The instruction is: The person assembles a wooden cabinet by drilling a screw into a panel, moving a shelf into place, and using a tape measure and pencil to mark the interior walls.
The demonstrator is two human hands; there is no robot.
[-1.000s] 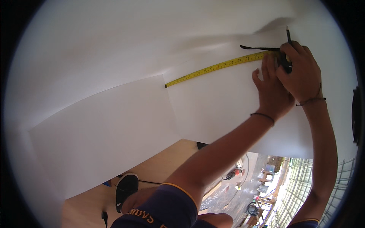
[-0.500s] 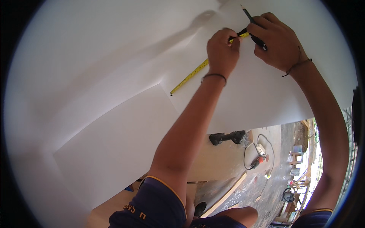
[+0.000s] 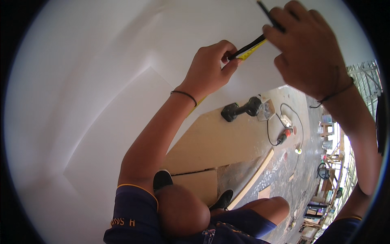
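My left hand (image 3: pixel 209 67) pinches the yellow blade of a tape measure (image 3: pixel 252 49) between thumb and fingers. A black strip runs beside the yellow blade toward my right hand; I cannot tell whether it is the blade's back. More of the blade peeks out under my left wrist, and its far end is hidden behind the forearm. My right hand (image 3: pixel 310 53) is closed at the upper right, with a dark pencil (image 3: pixel 264 11) sticking out between its fingers. Whatever sits inside that palm is hidden. Both hands are in front of a smooth white panel (image 3: pixel 122 97).
Below, a black cordless drill (image 3: pixel 243 109) rests on a light board (image 3: pixel 215 136) beside a small box (image 3: pixel 266 109). Further right lie a white power strip (image 3: pixel 286 120) and a corded red-and-black power tool (image 3: pixel 283 137). A wooden batten (image 3: pixel 252 179) lies on the stained floor near my feet.
My hands have moved apart, the left one leftward and down, the right one rightward, with more tape between them. The view has shifted, showing more floor. The blade's end has gone out of sight.
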